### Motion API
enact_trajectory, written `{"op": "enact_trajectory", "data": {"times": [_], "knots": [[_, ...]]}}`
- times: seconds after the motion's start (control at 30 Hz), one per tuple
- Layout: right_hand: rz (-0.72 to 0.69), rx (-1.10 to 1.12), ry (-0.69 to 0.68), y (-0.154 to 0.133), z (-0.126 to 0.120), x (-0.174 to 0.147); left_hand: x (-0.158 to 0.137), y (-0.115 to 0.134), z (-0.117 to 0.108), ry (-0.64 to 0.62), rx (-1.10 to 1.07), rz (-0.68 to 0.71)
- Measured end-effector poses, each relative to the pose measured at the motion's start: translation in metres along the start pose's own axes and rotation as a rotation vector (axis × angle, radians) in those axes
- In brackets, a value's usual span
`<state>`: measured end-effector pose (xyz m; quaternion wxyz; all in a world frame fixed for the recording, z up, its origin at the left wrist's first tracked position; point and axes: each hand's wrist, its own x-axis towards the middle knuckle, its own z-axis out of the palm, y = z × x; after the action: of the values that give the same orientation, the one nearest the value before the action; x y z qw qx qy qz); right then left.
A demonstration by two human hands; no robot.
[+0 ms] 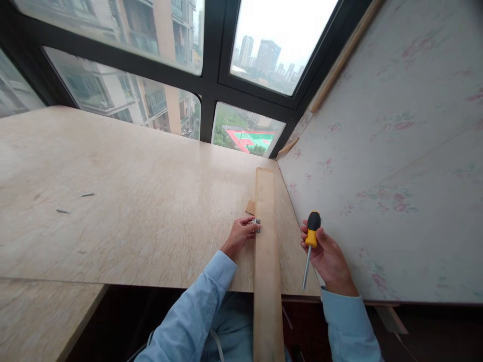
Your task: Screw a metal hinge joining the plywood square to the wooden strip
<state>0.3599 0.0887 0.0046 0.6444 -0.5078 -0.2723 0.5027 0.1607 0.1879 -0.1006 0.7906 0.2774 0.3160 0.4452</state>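
Note:
My left hand point(241, 235) pinches a small metal bracket point(257, 225) against the left edge of a long wooden board point(267, 261). The board lies on the stone ledge and sticks out over its front edge toward my body. My right hand point(327, 256) is closed around a screwdriver point(313, 229) with a black and yellow handle. Its metal shaft points downward, and the tool is held to the right of the board, apart from it. A small brown piece point(250, 207) lies beside the board, just beyond my left fingers.
Two screws or nails, a far one point(87, 194) and a nearer one point(63, 211), lie on the marbled ledge point(151, 201) at left. A flowered wall point(396, 176) rises at right. Dark-framed windows point(211, 75) stand behind the ledge.

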Motion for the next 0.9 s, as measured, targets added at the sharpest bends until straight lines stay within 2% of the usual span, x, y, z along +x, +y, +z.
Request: {"op": "enact_trajectory", "data": {"times": [0.23, 0.33, 0.6, 0.9], "knots": [[-0.455, -0.027, 0.018, -0.01, 0.038, -0.025, -0.001, 0.0, 0.002, 0.034, 0.006, 0.016], [-0.582, -0.097, -0.005, -0.007, 0.051, -0.031, 0.0, -0.001, 0.001, 0.046, 0.008, 0.013], [-0.595, -0.201, -0.07, 0.021, 0.059, -0.02, 0.002, -0.004, -0.001, 0.042, 0.006, 0.015], [-0.587, -0.255, -0.084, 0.031, 0.059, -0.014, 0.002, -0.003, -0.001, 0.012, 0.022, 0.016]]}}
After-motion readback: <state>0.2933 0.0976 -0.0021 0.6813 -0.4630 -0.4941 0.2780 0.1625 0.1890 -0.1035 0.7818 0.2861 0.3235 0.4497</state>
